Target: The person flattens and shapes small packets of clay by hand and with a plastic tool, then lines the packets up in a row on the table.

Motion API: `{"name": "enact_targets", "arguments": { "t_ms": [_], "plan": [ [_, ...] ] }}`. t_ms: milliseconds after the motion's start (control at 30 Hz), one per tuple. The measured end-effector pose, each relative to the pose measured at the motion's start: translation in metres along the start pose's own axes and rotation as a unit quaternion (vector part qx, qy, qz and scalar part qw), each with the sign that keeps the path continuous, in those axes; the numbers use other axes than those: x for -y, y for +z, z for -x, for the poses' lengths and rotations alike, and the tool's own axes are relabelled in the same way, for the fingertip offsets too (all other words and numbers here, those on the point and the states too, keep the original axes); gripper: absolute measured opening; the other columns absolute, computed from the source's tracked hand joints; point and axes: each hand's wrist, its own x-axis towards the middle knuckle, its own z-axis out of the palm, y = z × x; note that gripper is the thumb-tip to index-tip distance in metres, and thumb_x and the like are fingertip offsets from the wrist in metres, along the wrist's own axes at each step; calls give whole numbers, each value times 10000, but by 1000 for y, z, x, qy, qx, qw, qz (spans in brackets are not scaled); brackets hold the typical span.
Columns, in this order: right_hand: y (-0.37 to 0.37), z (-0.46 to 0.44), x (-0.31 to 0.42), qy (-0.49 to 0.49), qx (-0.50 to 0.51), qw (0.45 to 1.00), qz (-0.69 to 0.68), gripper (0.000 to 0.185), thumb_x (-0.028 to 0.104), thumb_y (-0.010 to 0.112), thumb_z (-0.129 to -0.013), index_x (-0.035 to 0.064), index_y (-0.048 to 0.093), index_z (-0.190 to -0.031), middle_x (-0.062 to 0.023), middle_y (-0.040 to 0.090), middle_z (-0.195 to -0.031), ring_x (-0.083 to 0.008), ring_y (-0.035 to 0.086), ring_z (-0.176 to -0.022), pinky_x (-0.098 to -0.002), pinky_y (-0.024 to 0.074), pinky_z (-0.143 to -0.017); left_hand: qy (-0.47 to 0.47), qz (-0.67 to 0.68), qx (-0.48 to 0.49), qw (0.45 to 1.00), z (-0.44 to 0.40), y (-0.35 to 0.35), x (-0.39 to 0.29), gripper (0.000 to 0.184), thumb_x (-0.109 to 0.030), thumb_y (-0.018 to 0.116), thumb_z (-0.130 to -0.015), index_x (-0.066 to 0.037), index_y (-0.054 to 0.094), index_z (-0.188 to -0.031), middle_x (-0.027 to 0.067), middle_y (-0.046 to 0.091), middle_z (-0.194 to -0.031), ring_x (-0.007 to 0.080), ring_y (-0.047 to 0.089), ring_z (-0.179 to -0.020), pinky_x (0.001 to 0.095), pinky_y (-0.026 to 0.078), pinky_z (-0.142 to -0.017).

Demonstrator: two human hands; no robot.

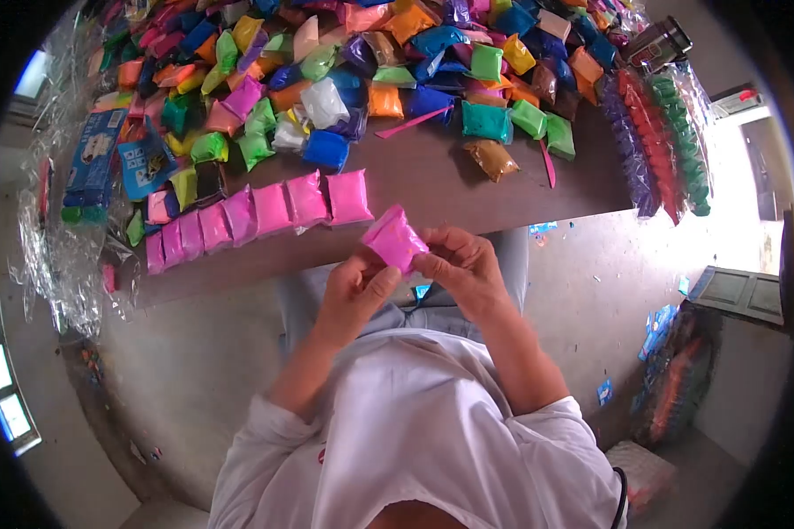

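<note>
Between my two hands, just off the table's near edge, is a small pink plastic packet (397, 240). My left hand (359, 286) pinches its lower left side, the thumb lying near the bottom. On the right side, my right hand (459, 264) grips it with thumb and fingers. Behind it on the table lies a row of similar pink packets (273, 210), side by side along the near edge. What the packet contains cannot be made out.
A large heap of colourful packets (385, 100) covers the far side of the brown table (556, 194). Long strips of purple, red and green packets (648, 141) hang over the right end. A dark jar (657, 44) lies behind them. Clear plastic wrap (71, 264) drapes over the left end.
</note>
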Motion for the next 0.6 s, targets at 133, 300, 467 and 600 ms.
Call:
{"name": "enact_targets", "arguments": {
  "t_ms": [133,300,467,600],
  "plan": [
    [8,6,-1,27,-33,999,-8,248,82,637,-841,-44,580,-1047,-58,634,-942,-115,582,-860,-239,465,-785,-27,-13,-28,999,-5,6,1,245,-259,573,-900,-36,570,-1002,-68,489,-704,-7,375,-539,175,268,-439],
    [8,7,2,18,-42,999,-16,262,102,638,-846,-40,576,-1058,-47,631,-912,-93,568,-807,-225,462,-721,-11,-18,-37,999,-10,13,-1,236,-288,531,-915,-54,563,-927,-38,483,-651,17,385,-480,183,272,-404],
    [7,8,-3,18,-48,999,-16,276,120,637,-852,-35,569,-1069,-25,620,-900,-64,538,-771,-210,442,-666,2,-31,-48,998,-11,14,-3,220,-275,516,-922,-59,562,-916,-41,474,-636,24,380,-471,193,273,-402],
    [4,7,-14,-4,-32,999,-20,358,132,649,-843,-36,529,-1136,-39,595,-991,-94,552,-886,-233,463,-763,16,-102,-62,993,-11,16,1,225,-269,513,-921,-54,562,-879,-34,481,-623,27,396,-489,196,302,-423]
  ]
}}
